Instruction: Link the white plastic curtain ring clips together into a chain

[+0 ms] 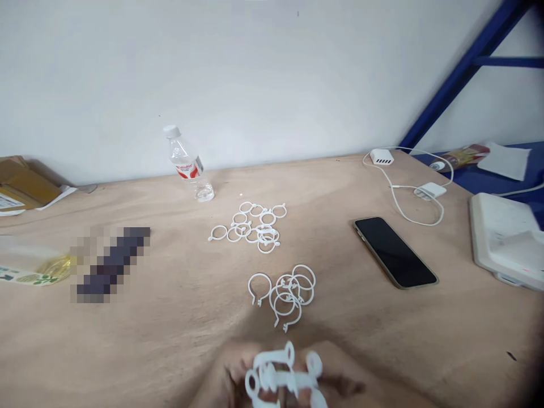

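Both my hands sit at the bottom edge, blurred by motion. My left hand and my right hand are closed together around a bunch of white plastic rings, held just above the wooden table. Directly beyond them lies a small pile of open white rings. Farther back lies a flatter cluster of closed white rings.
A water bottle leans near the wall. A dark phone lies to the right, with a white charger and cable behind it. A white device sits at the right edge, a cardboard box at far left.
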A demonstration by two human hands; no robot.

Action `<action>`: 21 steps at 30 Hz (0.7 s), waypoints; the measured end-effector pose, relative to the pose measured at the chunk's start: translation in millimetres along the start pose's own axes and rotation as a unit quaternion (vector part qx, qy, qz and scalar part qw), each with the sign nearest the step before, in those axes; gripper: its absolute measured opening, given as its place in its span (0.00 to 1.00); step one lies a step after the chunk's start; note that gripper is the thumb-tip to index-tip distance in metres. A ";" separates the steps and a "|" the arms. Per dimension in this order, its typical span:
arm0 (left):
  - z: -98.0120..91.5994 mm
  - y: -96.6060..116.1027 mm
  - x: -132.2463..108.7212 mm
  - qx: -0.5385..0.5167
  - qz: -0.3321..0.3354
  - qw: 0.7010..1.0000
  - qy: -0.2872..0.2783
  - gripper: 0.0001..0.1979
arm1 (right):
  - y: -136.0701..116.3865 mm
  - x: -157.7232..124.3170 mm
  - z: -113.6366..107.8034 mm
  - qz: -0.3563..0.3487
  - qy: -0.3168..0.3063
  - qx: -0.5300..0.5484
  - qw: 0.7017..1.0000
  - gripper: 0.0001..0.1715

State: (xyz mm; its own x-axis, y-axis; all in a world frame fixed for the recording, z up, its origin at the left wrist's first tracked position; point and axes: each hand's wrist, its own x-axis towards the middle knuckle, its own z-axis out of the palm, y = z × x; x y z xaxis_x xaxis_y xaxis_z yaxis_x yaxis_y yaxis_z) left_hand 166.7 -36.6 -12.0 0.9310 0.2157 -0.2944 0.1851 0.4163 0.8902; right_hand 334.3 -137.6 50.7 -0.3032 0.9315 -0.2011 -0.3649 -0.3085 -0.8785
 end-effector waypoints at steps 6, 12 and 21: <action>-56.9 67.0 9.9 0.328 0.113 0.914 0.209 0.19 | -13.0 18.9 -33.7 -0.065 0.157 -0.482 0.859 0.05; -144.0 86.8 47.7 0.683 0.113 0.681 0.238 0.22 | 0.6 17.4 -55.0 -0.123 0.173 -0.626 0.750 0.26; -109.3 111.0 40.4 0.601 -0.024 0.751 0.272 0.24 | 6.5 17.4 -66.8 -0.210 0.222 -0.586 0.751 0.11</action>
State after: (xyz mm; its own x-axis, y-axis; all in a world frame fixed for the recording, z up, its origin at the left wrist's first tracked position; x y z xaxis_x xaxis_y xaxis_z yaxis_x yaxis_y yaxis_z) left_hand 190.5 114.9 36.9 0.7081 0.6914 -0.1434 0.6689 -0.5920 0.4495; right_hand 385.5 -110.5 12.5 0.0410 0.9519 0.3037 0.7572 0.1687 -0.6310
